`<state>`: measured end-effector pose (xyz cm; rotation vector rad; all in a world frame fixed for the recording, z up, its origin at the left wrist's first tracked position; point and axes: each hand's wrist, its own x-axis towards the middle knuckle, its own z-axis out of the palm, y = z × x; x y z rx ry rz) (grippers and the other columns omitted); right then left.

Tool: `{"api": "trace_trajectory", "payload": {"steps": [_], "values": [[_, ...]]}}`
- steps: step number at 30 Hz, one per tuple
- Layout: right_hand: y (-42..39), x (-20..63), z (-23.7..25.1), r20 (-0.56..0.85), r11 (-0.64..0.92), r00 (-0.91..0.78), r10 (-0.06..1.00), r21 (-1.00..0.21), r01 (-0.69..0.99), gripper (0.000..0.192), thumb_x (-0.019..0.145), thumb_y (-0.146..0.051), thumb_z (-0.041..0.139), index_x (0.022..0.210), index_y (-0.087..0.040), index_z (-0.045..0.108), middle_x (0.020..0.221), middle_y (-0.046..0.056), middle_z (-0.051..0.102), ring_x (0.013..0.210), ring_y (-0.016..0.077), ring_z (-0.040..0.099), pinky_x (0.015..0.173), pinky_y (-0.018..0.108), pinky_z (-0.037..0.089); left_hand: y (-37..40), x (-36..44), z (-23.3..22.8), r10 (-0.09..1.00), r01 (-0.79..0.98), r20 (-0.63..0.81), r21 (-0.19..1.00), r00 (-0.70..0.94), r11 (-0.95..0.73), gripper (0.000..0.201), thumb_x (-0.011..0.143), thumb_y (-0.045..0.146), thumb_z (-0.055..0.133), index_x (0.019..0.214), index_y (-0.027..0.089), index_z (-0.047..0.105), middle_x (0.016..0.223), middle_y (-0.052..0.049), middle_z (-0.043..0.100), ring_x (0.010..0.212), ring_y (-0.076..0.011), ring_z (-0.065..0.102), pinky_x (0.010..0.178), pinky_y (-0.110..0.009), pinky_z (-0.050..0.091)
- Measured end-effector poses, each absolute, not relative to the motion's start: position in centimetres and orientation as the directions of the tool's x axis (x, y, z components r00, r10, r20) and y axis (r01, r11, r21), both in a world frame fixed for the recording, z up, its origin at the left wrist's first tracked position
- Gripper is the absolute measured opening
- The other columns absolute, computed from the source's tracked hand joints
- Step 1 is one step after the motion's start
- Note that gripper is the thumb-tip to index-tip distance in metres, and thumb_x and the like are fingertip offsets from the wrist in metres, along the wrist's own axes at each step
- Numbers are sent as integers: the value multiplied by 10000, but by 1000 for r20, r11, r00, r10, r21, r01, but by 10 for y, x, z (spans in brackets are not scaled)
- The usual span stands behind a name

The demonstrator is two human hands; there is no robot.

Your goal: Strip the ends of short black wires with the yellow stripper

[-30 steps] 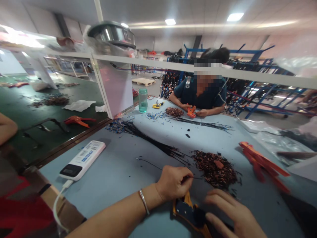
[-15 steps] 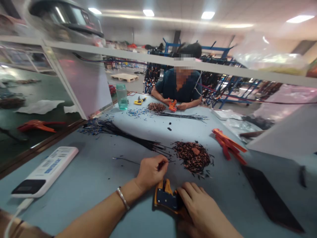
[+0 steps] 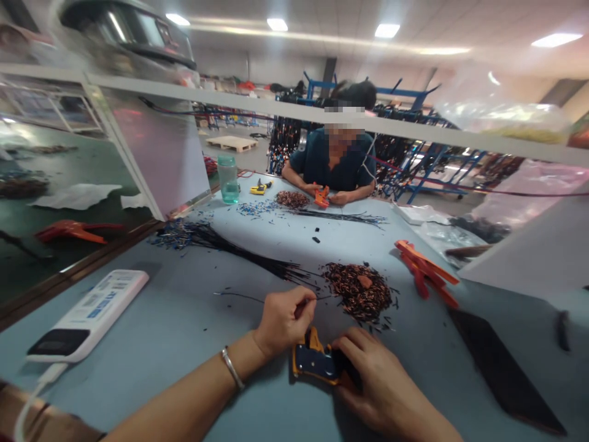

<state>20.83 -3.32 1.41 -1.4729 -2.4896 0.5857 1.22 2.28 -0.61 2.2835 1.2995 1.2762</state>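
Left hand (image 3: pixel 288 318) pinching thin wire (image 3: pixel 242 296), right hand (image 3: pixel 375 374) gripping yellow-and-dark tool (image 3: pixel 316 363)

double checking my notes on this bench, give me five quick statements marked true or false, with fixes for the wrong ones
1. The left hand holds a thin wire. True.
2. The right hand holds nothing. False: it is around the yellow-and-dark tool.
3. The person opposite has an orange tool at their hands. True.
4. The white device has no cable. False: a white cable is attached at its near end.
5. The bracelet is on the right wrist. False: it is on the left wrist.
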Motion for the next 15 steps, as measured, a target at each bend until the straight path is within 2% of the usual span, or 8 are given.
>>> {"api": "trace_trajectory", "payload": {"steps": [1, 3, 5, 7, 9, 11, 15], "values": [[-33, 209, 14, -29, 438, -499, 866, -438, 785, 304, 694, -131, 600, 988, -202, 630, 981, 80, 621, 904, 267, 578, 776, 381, 454, 20, 12, -5, 750, 584, 607, 518, 265, -625, 181, 877, 214, 484, 778, 172, 630, 511, 40, 555, 438, -88, 478, 487, -198, 355], [-32, 211, 12, 31, 473, -529, 848, -494, 730, 320, 761, -177, 599, 1080, -206, 616, 1058, 100, 633, 943, 272, 596, 808, 399, 478, 13, 13, -2, 614, 559, 698, 360, 370, -747, 183, 880, 226, 482, 782, 179, 628, 540, 21, 587, 468, -98, 507, 498, -218, 354], [-30, 212, 8, 144, 521, -549, 823, -577, 630, 338, 853, -214, 531, 1188, -202, 578, 1113, 117, 646, 990, 258, 617, 853, 387, 497, 5, 15, 1, 374, 495, 786, 100, 492, -863, 191, 900, 221, 465, 813, 166, 627, 530, 16, 577, 457, -106, 497, 462, -248, 322], [-30, 212, 1, 233, 537, -538, 810, -663, 521, 411, 895, -223, 487, 1304, -210, 514, 1161, 116, 661, 1046, 237, 631, 896, 348, 505, -3, 20, 2, 188, 418, 823, -65, 536, -906, 184, 903, 198, 464, 839, 151, 630, 492, 32, 536, 429, -105, 466, 423, -270, 291], [-31, 210, -7, 263, 515, -523, 811, -744, 425, 482, 884, -248, 498, 1364, -228, 477, 1190, 100, 673, 1064, 229, 648, 901, 313, 517, -10, 26, 2, 114, 353, 827, -106, 550, -930, 154, 872, 157, 501, 813, 157, 643, 474, 43, 514, 419, -97, 450, 408, -273, 288], [-34, 206, -14, 235, 469, -528, 816, -803, 368, 450, 865, -295, 500, 1310, -252, 552, 1148, 74, 703, 1018, 230, 676, 866, 298, 541, -15, 31, -2, 77, 266, 803, -104, 591, -958, 162, 848, 156, 558, 709, 183, 638, 466, 48, 504, 411, -84, 443, 408, -274, 307], [-45, 194, -19, 168, 386, -483, 859, -833, 397, 312, 846, -403, 464, 939, -271, 731, 834, 30, 743, 809, 227, 707, 727, 291, 578, -23, 34, -18, 55, 98, 663, -27, 746, -995, 291, 842, 145, 609, 559, 198, 569, 504, 57, 525, 405, -57, 441, 438, -253, 375]]}}
